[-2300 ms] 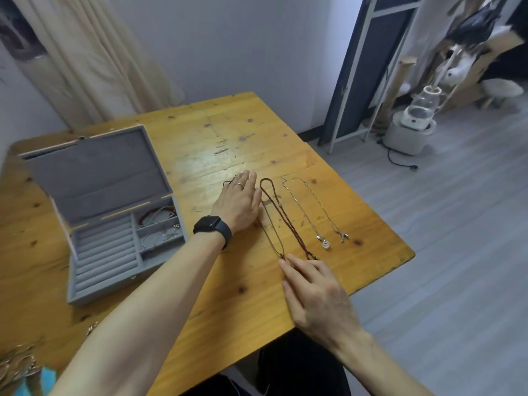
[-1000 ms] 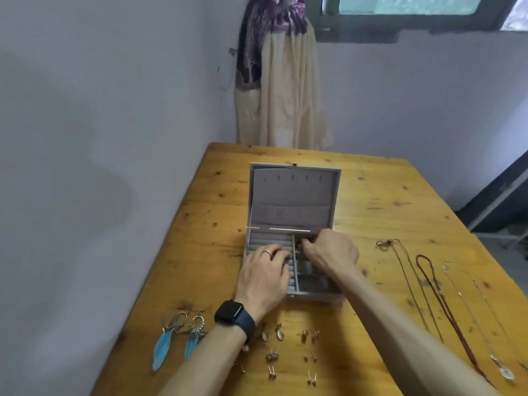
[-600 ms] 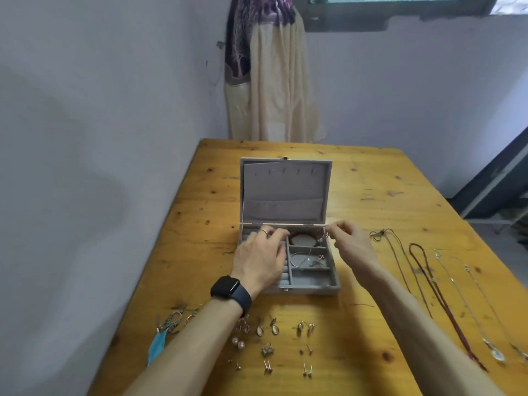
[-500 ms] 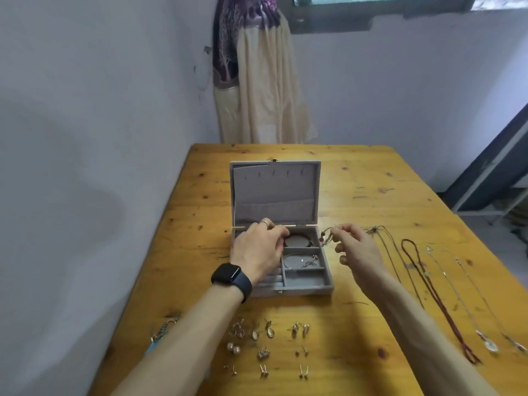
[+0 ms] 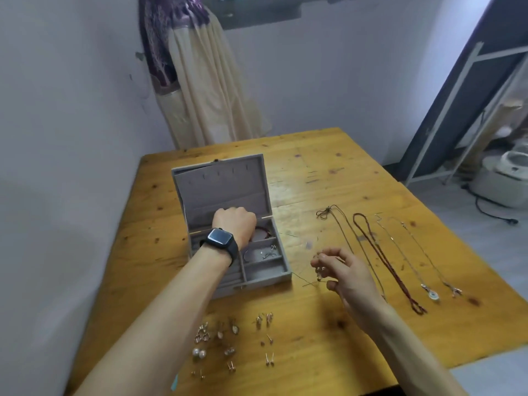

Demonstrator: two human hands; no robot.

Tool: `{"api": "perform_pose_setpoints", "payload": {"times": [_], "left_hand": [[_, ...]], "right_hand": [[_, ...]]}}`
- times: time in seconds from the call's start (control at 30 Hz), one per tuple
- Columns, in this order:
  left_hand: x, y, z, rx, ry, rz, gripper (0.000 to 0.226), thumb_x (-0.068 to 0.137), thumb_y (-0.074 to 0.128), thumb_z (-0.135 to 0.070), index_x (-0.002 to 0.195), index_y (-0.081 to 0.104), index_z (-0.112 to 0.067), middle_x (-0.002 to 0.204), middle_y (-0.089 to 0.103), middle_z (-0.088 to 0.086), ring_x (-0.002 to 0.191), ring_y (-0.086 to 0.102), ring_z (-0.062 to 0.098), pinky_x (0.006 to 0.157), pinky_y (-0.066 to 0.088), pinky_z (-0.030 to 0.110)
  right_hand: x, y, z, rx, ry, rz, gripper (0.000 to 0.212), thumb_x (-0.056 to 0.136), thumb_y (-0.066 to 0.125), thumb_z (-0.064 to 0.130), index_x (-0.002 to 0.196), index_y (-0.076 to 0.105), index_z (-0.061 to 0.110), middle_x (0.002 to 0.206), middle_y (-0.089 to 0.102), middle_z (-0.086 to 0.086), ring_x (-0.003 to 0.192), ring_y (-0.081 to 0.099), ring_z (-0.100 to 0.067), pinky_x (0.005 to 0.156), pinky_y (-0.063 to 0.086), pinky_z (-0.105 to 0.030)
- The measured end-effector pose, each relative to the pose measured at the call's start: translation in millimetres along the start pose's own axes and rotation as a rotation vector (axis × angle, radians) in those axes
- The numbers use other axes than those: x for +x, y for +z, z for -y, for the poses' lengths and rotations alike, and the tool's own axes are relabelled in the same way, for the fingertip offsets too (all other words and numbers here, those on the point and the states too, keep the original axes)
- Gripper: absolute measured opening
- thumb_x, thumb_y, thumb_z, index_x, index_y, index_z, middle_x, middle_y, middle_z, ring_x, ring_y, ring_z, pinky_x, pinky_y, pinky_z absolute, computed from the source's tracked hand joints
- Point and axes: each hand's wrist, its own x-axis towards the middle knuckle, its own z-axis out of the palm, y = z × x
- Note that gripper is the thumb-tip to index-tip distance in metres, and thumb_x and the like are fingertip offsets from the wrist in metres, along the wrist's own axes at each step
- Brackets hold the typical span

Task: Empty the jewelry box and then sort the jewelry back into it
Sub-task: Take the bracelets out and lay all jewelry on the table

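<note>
The grey jewelry box (image 5: pixel 265 277) stands open left of the table's middle, its lid (image 5: pixel 223 190) upright. My left hand (image 5: pixel 235 224), with a black watch on its wrist, reaches into the back of the box beside a red bracelet (image 5: pixel 262 232); its fingers point down and are hidden. A silver piece (image 5: pixel 264 254) lies in the middle right compartment. Just right of the box, above the table, my right hand (image 5: pixel 344 274) pinches a thin cord bracelet with small beads (image 5: pixel 318 271).
Several necklaces lie in a row on the wooden table (image 5: pixel 314 172) to the right, among them a dark red cord (image 5: pixel 383 261) and a silver chain with a round pendant (image 5: pixel 431 294). Several earrings (image 5: pixel 228 338) lie in rows in front of the box. A curtain (image 5: pixel 200 81) hangs behind.
My right hand has lifted the thin beaded bracelet out of the box and carried it right and towards me. My left hand has moved from the ring rows to the back compartment.
</note>
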Motion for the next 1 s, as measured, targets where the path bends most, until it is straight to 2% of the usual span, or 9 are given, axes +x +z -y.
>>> {"api": "perform_pose_setpoints", "payload": {"times": [0.13,0.2,0.3,0.37,0.5,0.63,0.73,0.87,1.0], "left_hand": [[2,-9,-8,0.15,0.062,0.018,0.029,0.091,0.052,0.0,0.107,0.07,-0.017,0.119,0.067,0.007,0.11,0.064,0.031,0.09,0.042,0.037],[2,-10,-10,0.188,0.107,0.02,0.028,0.091,0.051,0.001,0.103,0.07,-0.015,0.116,0.068,0.007,0.108,0.065,0.031,0.083,0.04,0.035],[1,-6,-3,0.154,0.14,0.022,0.021,0.094,0.055,-0.008,0.102,0.072,-0.018,0.113,0.069,0.004,0.103,0.065,0.03,0.072,0.042,0.033],[0,-2,7,0.074,0.134,-0.002,0.019,0.096,0.055,-0.018,0.105,0.071,-0.022,0.113,0.067,0.001,0.101,0.065,0.028,0.072,0.048,0.033],[-14,-5,16,-0.288,0.053,-0.088,0.019,0.101,0.044,-0.033,0.107,0.059,-0.023,0.109,0.066,0.001,0.095,0.061,0.027,0.075,0.05,0.037],[-38,-4,13,-0.786,-0.022,-0.233,0.014,0.103,0.045,-0.034,0.105,0.054,-0.024,0.095,0.071,-0.002,0.084,0.066,0.018,0.077,0.057,0.043],[-61,-2,3,-1.058,-0.042,-0.33,0.011,0.105,0.045,-0.028,0.105,0.054,-0.023,0.09,0.073,-0.011,0.078,0.066,-0.001,0.073,0.054,0.029],[-89,3,-15,-1.289,-0.054,-0.379,0.011,0.106,0.046,-0.025,0.107,0.056,-0.02,0.089,0.073,-0.007,0.083,0.069,0.002,0.077,0.057,0.03],[-108,10,-30,-1.377,-0.064,-0.368,0.012,0.105,0.047,-0.025,0.107,0.057,-0.019,0.091,0.073,-0.005,0.082,0.069,0.002,0.076,0.057,0.025]], "right_hand": [[-7,-5,-8,-0.021,0.036,-0.021,0.014,0.097,0.06,0.021,0.109,0.067,0.018,0.093,0.076,0.001,0.089,0.066,-0.016,0.076,0.044,-0.035],[-11,-5,-13,-0.036,0.044,-0.021,0.015,0.098,0.059,0.023,0.11,0.066,0.02,0.094,0.076,0.005,0.095,0.067,-0.015,0.077,0.047,-0.034],[-17,-4,-17,-0.036,0.038,-0.006,0.014,0.096,0.061,0.026,0.107,0.068,0.019,0.096,0.075,0.003,0.097,0.068,-0.015,0.075,0.048,-0.029],[-19,-4,-18,-0.061,0.009,-0.001,0.014,0.093,0.067,0.024,0.106,0.069,0.017,0.098,0.075,0.001,0.094,0.069,-0.013,0.068,0.05,-0.023],[-22,-6,-17,-0.131,-0.075,0.012,0.014,0.091,0.07,0.014,0.105,0.07,0.013,0.098,0.075,0.0,0.086,0.069,-0.001,0.063,0.049,-0.01],[-21,-12,-9,-0.238,-0.131,0.049,0.012,0.094,0.067,0.013,0.106,0.069,0.014,0.091,0.076,0.005,0.085,0.069,0.002,0.067,0.048,-0.009],[-13,-15,-1,-0.34,-0.149,0.1,0.013,0.096,0.062,0.013,0.108,0.068,0.017,0.094,0.076,0.005,0.087,0.069,-0.001,0.067,0.049,-0.01],[1,-9,10,-0.413,-0.121,0.148,0.012,0.097,0.061,0.015,0.106,0.068,0.02,0.094,0.076,0.006,0.081,0.069,-0.001,0.061,0.048,-0.011],[11,-7,14,-0.386,-0.023,0.211,0.012,0.096,0.064,0.018,0.107,0.069,0.018,0.094,0.077,0.006,0.084,0.07,-0.013,0.069,0.05,-0.027]]}}
